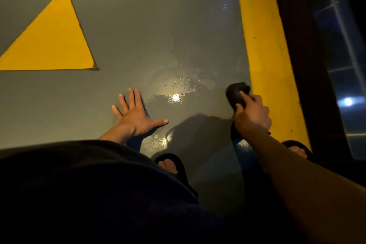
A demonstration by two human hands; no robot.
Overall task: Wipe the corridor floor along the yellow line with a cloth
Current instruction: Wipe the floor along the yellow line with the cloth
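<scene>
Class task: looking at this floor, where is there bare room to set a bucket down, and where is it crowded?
Free: grey floor between yellow triangle and yellow line. Crowded: nearer strip with left hand, wet patch, right hand gripping cloth, sandalled feet.

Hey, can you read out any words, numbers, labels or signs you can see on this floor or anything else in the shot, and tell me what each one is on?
No words, numbers or brand labels can be read anywhere in the picture.
The only markings are painted shapes on the grey floor: a yellow triangle and the yellow line, neither bearing text.
The dark cloth in the right hand shows no label.
</scene>
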